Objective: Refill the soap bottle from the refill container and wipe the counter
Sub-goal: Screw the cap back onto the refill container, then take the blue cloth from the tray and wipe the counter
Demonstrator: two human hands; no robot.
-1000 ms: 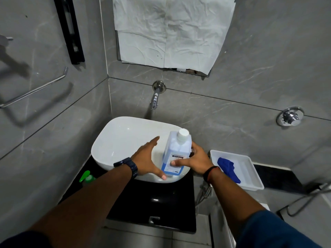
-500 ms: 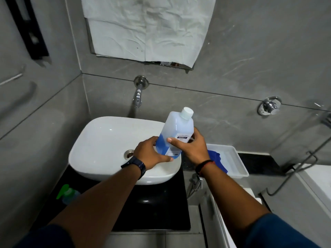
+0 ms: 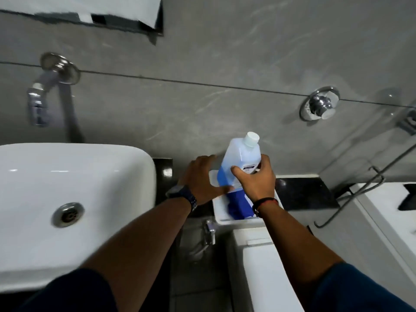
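Refill container (image 3: 242, 157) rightward, in right fingers (image 3: 267, 162)

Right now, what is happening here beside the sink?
A person's right hand grips the container, partly full of blue liquid, above the white tray to the right of the sink. Its cap is on. The left hand is open at the container's lower part; whether it touches is unclear. A blue cloth lies in the tray. No pouring or wiping is under way.
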